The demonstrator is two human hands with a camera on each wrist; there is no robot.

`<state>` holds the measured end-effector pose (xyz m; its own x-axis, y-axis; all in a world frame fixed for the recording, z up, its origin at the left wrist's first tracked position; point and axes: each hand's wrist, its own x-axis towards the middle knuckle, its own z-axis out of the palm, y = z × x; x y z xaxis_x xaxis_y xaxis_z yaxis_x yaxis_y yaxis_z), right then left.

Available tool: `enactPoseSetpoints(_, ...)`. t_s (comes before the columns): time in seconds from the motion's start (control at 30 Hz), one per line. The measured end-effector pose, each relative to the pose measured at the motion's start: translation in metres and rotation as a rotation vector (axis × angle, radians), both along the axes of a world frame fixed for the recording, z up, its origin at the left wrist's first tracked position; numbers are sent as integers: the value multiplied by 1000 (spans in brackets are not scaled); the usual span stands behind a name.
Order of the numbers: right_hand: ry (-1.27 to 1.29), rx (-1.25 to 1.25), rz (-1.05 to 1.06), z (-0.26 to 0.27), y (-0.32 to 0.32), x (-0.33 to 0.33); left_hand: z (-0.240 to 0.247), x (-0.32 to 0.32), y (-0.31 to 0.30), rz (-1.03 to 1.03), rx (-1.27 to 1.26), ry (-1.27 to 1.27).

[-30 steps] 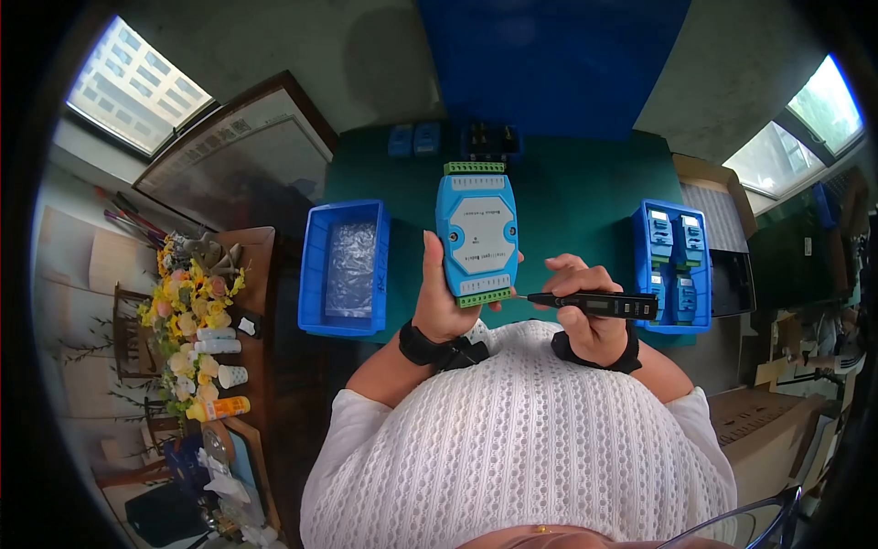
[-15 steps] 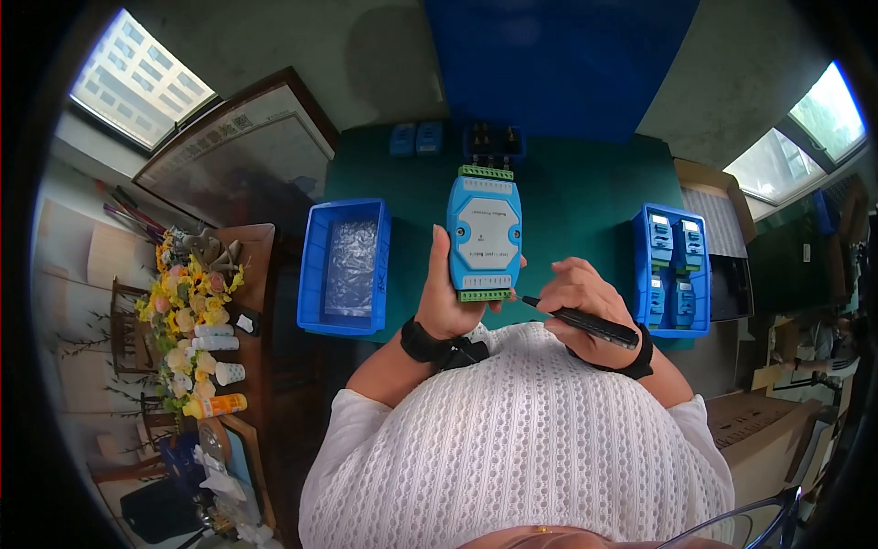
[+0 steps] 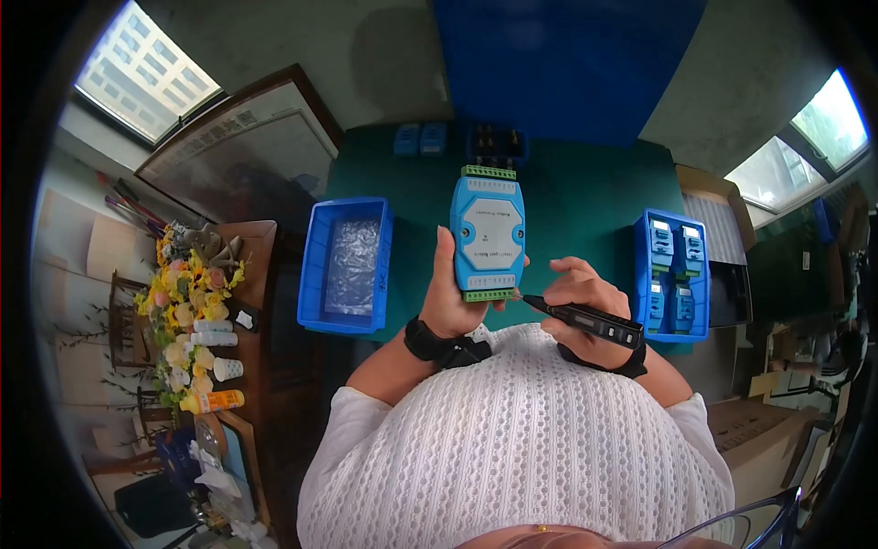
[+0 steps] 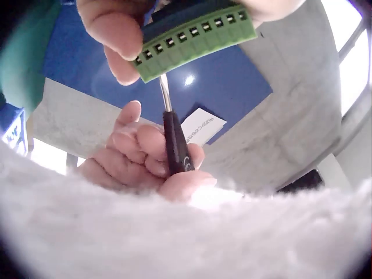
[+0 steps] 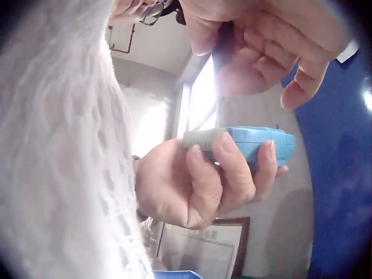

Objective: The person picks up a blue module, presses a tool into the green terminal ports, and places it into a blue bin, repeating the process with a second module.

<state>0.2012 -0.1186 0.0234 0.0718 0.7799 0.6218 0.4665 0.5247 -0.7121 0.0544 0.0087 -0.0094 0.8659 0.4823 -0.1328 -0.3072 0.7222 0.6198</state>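
In the head view my left hand (image 3: 448, 302) grips a flat blue electronic module (image 3: 491, 238), printed label facing up. A green screw terminal block (image 3: 491, 296) runs along its near end, another along its far end. My right hand (image 3: 590, 297) holds a black test screwdriver (image 3: 594, 322) with a small display on its handle. The tool's tip points left at the right corner of the near block. From the left wrist, the metal shaft (image 4: 165, 93) meets the underside of the green block (image 4: 197, 42). In the right wrist view, left fingers (image 5: 232, 168) wrap the module's side.
A blue bin (image 3: 311, 265) holding a clear plastic bag stands left on the green table (image 3: 567, 201). Another blue bin (image 3: 672, 335) at right contains several blue modules. Two blue pieces (image 3: 421, 139) and a small bin of black parts (image 3: 498, 144) sit at the back.
The module has shifted slightly right in the head view and stands straighter. The screwdriver's handle end has swung toward the body and its handle has rolled, its tip staying by the near block.
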Motion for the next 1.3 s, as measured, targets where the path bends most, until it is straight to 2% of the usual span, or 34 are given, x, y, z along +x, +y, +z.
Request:
enactPoseSetpoints(0.17, -11, -16, -6, 2, 1, -2, 0, 0, -2, 23, 82, 12)
enactPoseSetpoints(0.77, -57, -13, 36, 2, 3, -4, -7, 0, -2, 26, 86, 29)
enactPoseSetpoints(0.87, -83, 2, 52, 4, 4, -4, -7, 4, -5, 91, 77, 64)
enactPoseSetpoints(1.07, -99, -18, 40, 5, 4, -4, -20, -1, 3, -42, 41, -142)
enactPoseSetpoints(1.3, -88, -13, 54, 4, 5, -6, -12, 2, -2, 38, 121, -35)
